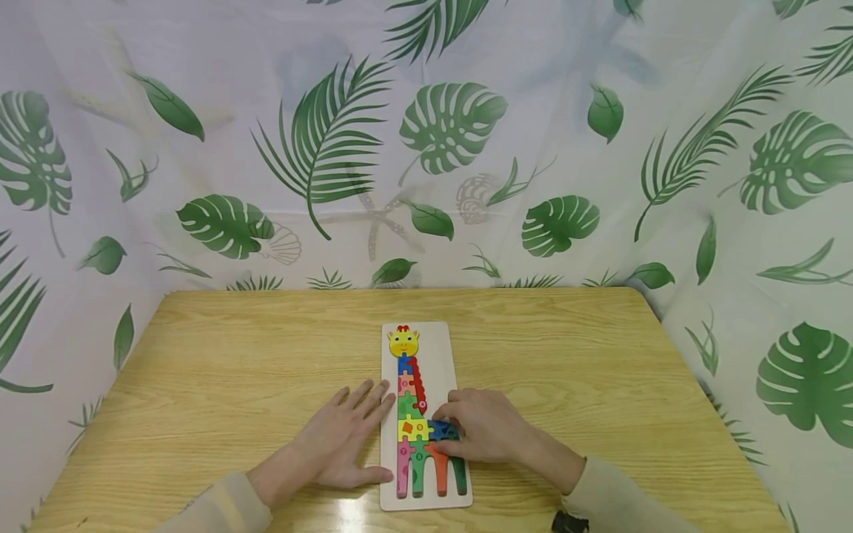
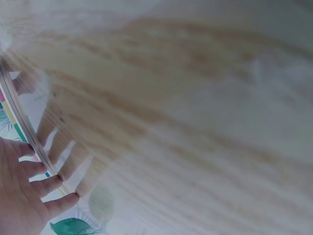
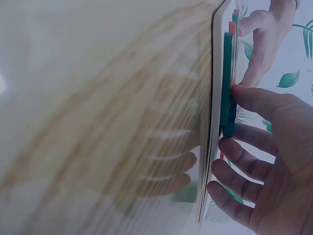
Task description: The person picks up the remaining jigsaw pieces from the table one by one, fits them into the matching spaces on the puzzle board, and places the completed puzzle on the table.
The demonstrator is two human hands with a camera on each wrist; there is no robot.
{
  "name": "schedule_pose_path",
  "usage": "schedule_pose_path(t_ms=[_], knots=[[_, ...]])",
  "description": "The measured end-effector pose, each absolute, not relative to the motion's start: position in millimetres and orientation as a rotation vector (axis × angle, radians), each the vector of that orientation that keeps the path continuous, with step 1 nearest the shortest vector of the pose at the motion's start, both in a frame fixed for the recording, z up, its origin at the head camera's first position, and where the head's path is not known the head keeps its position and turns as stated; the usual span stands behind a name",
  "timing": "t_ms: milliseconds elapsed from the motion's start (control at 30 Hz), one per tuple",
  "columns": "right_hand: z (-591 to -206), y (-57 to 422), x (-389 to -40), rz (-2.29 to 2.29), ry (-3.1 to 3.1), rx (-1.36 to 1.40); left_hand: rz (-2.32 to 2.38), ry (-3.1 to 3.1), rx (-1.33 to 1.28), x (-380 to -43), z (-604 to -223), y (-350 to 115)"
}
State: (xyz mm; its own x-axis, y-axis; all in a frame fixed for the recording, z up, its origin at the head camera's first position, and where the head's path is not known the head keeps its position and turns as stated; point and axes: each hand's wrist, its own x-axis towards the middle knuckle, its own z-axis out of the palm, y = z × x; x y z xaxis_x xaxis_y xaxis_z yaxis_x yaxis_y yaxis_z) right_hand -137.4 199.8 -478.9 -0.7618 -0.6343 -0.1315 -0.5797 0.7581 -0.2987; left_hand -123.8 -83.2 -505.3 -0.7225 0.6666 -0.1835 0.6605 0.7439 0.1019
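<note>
A wooden giraffe puzzle lies on the table, its colored pieces forming a head, neck, body and legs on a pale board. My left hand is spread along the board's left edge, with fingertips and thumb touching it; the left wrist view shows those fingers extended at the board's side. Over the giraffe's rear, my right hand pinches the dark blue puzzle piece between thumb and forefinger. In the right wrist view, its other fingers lie loosely bent beside the board's edge. The right hand partly hides the blue and dark green pieces.
The wood-grain table reaches back to a white curtain printed with green leaves, which also lines both sides. Something small and black shows near the right sleeve at the bottom edge.
</note>
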Motion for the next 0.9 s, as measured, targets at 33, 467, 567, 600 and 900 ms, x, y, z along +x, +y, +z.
schedule_pose_path(t_ms=[33,467,567,600,900], knots=[[-479.0,199.8,-137.4,-0.355,2.730,-0.959,0.044,2.734,1.053,-123.9,-505.3,-83.2],[-481.0,199.9,-137.0,-0.375,2.729,-0.964,0.043,2.731,1.058,-123.1,-506.3,-84.1],[-481.3,200.1,-137.0,-0.374,2.734,-0.970,0.036,2.735,1.065,-123.0,-506.2,-84.1],[-481.5,200.2,-137.0,-0.373,2.736,-0.971,0.037,2.736,1.065,-123.1,-506.3,-84.0],[-482.6,200.9,-135.6,-0.367,2.742,-0.947,0.053,2.727,1.054,-123.1,-505.9,-85.3]])
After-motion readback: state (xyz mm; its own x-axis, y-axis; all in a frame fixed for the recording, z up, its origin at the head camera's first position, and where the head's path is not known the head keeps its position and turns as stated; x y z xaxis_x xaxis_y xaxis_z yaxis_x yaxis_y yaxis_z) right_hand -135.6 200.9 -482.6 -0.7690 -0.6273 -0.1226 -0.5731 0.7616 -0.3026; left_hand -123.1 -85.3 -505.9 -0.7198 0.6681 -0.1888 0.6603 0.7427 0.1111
